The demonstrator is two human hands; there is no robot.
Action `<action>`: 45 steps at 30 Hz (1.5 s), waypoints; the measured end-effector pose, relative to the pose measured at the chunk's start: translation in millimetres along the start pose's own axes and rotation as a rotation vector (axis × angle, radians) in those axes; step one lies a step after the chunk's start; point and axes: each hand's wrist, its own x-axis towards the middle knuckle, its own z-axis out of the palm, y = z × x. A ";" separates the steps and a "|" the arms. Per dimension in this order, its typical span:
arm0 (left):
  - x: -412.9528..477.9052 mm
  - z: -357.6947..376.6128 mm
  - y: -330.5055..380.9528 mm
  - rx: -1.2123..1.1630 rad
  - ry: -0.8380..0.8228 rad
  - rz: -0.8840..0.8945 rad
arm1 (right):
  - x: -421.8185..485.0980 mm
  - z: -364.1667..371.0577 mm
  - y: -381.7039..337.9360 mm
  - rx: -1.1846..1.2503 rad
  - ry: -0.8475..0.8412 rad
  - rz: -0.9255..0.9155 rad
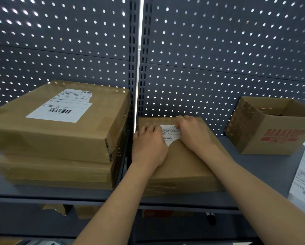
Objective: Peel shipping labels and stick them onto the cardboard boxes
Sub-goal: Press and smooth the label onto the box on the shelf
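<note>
White shipping label (171, 134) lies on the flat brown cardboard box (183, 167) on the grey metal shelf (254, 167); left hand (148, 147) presses it with straight fingers, right hand (194, 135) bends its fingers over it, grip I cannot tell

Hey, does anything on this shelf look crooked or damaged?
The top box of the left stack sits slightly twisted on the box below. Its label has a stepped, torn-looking right edge. Nothing else stands out.
</note>
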 end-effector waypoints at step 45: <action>1.7 1.5 -2.5 -0.047 0.000 -0.017 | -0.3 -6.9 25.1 0.518 -0.086 0.300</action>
